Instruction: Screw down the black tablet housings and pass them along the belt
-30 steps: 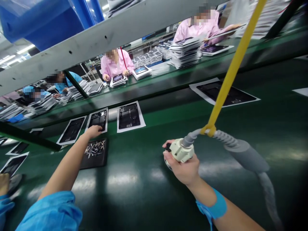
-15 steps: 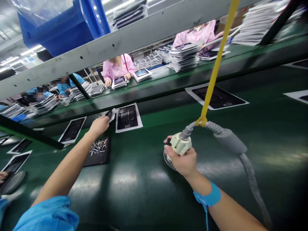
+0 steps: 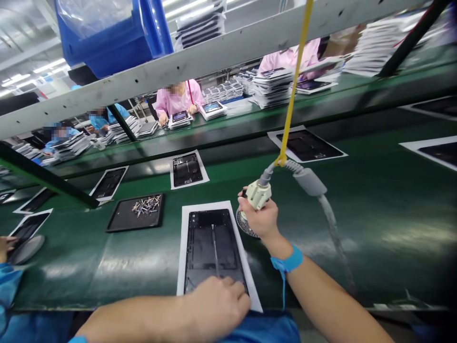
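A black tablet back cover [image 3: 210, 238] lies on a white paper sheet [image 3: 184, 238] directly in front of me. My left hand [image 3: 219, 305] is at the near end of this cover, its knuckles bent and its fingertips mostly hidden behind the hand. A thin pale strip [image 3: 215, 247] runs lengthwise down the cover. To the right of the sheet, my right hand [image 3: 262, 216] is wrapped around a cream handheld tool [image 3: 259, 194] with a round perforated disc at its lower end. A yellow strap [image 3: 291, 105] and a grey cable [image 3: 310, 182] join at the tool's top.
A black tray [image 3: 123, 214] of small metal pieces sits at left. More covers on paper lie along the green belt [image 3: 135, 267]. A metal beam [image 3: 214, 57] crosses above, carrying a blue bin [image 3: 107, 47]. A co-worker's hand [image 3: 7, 245] is at far left; other people sit beyond.
My left hand has come back from beside the far cover to the near edge, where a cover on paper now lies. My right hand still grips the tool; the view has shifted slightly.
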Demonstrator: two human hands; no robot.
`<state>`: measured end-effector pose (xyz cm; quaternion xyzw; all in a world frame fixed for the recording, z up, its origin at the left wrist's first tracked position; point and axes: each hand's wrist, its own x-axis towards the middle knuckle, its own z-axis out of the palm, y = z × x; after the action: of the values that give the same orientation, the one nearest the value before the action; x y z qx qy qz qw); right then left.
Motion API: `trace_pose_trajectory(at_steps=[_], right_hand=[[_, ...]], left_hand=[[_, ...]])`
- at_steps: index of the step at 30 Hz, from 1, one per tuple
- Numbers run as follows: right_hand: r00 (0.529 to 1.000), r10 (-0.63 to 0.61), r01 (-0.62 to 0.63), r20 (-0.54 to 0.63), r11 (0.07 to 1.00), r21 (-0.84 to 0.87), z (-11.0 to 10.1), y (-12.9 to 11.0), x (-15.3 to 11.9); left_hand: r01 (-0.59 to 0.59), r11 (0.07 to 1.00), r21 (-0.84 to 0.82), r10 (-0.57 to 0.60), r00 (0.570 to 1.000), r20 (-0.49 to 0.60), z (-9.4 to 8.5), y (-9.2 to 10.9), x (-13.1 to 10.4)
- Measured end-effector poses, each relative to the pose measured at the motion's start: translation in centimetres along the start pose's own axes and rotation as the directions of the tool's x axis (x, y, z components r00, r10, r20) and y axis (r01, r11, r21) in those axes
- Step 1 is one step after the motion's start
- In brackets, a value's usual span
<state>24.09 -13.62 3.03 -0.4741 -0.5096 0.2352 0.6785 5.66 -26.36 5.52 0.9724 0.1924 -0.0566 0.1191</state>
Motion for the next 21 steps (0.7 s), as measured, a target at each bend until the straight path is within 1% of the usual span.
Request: trace_pose_trajectory(at_steps=[3, 5, 6, 8, 9, 10, 11, 12, 13, 14, 15, 16, 17, 18, 19, 20, 21], right_hand=[[1.0, -0.006, 0.006, 0.006, 1.0, 0.008, 0.0, -0.1, 0.0], [1.0, 0.002, -0.002, -0.002, 1.0, 0.012, 0.0, -0.2, 0.0], [1.0, 0.011, -0.011, -0.012, 1.0, 0.011, 0.0, -0.3, 0.0], [0.999, 0.028, -0.028, -0.028, 1.0, 0.008, 0.0, -0.3, 0.0], [0.999, 0.035, -0.034, -0.032, 0.999, 0.009, 0.0, -0.2, 0.0], [0.999, 0.039, -0.039, -0.032, 0.999, 0.011, -0.1, -0.2, 0.0], [0.999, 0.043, -0.042, -0.031, 0.999, 0.015, -0.1, -0.2, 0.0], [0.999, 0.044, -0.043, -0.03, 0.999, 0.017, -0.1, -0.1, 0.0], [0.999, 0.043, -0.043, -0.029, 0.999, 0.018, -0.1, -0.1, 0.0], [0.999, 0.041, -0.041, -0.027, 0.999, 0.018, -0.1, -0.1, -0.1], [0.999, 0.038, -0.038, -0.026, 0.999, 0.016, -0.2, -0.1, -0.1], [0.999, 0.034, -0.034, -0.022, 0.999, 0.012, -0.2, -0.1, -0.1], [0.999, 0.028, -0.028, -0.018, 1.0, 0.007, -0.2, -0.1, -0.1], [1.0, 0.021, -0.021, -0.014, 1.0, 0.002, -0.2, -0.1, -0.1], [1.0, 0.014, -0.014, -0.01, 1.0, -0.003, -0.2, -0.1, -0.1], [1.0, 0.006, -0.006, -0.008, 1.0, -0.008, -0.1, -0.1, -0.1], [1.0, 0.0, 0.0, -0.006, 1.0, -0.012, -0.1, 0.0, -0.1]], left_hand=[[-0.016, 0.999, -0.031, 0.016, 1.0, -0.013, 2.2, 1.4, 0.3], [0.003, 0.999, -0.04, -0.003, 1.0, -0.006, 2.9, 1.8, 0.3], [0.02, 0.998, -0.054, -0.02, 1.0, -0.004, 3.0, 1.7, 0.1], [0.051, 0.992, -0.114, -0.051, 0.999, 0.004, 2.5, 0.7, -0.8], [0.084, 0.986, -0.147, -0.084, 0.996, 0.006, 2.0, -0.2, -1.5], [0.137, 0.975, -0.174, -0.139, 0.99, 0.002, 1.3, -1.5, -2.3], [0.213, 0.958, -0.19, -0.218, 0.976, -0.008, 0.4, -3.1, -3.4], [0.319, 0.928, -0.192, -0.331, 0.943, -0.032, -0.5, -5.0, -4.7], [0.453, 0.874, -0.177, -0.47, 0.88, -0.069, -1.5, -7.2, -6.1], [0.582, 0.798, -0.156, -0.599, 0.794, -0.103, -2.4, -9.6, -7.7], [0.701, 0.703, -0.121, -0.711, 0.689, -0.14, -3.2, -12.0, -9.3], [0.799, 0.596, -0.084, -0.798, 0.577, -0.176, -3.9, -14.3, -10.8], [0.864, 0.499, -0.057, -0.855, 0.482, -0.19, -4.4, -16.5, -12.3], [0.897, 0.441, -0.033, -0.886, 0.428, -0.179, -4.7, -18.4, -13.7], [0.919, 0.393, -0.016, -0.907, 0.385, -0.17, -4.9, -19.9, -14.8], [0.931, 0.365, 0.0, -0.919, 0.36, -0.159, -4.9, -21.0, -15.6], [0.935, 0.354, 0.012, -0.924, 0.352, -0.147, -4.8, -21.8, -16.3]])
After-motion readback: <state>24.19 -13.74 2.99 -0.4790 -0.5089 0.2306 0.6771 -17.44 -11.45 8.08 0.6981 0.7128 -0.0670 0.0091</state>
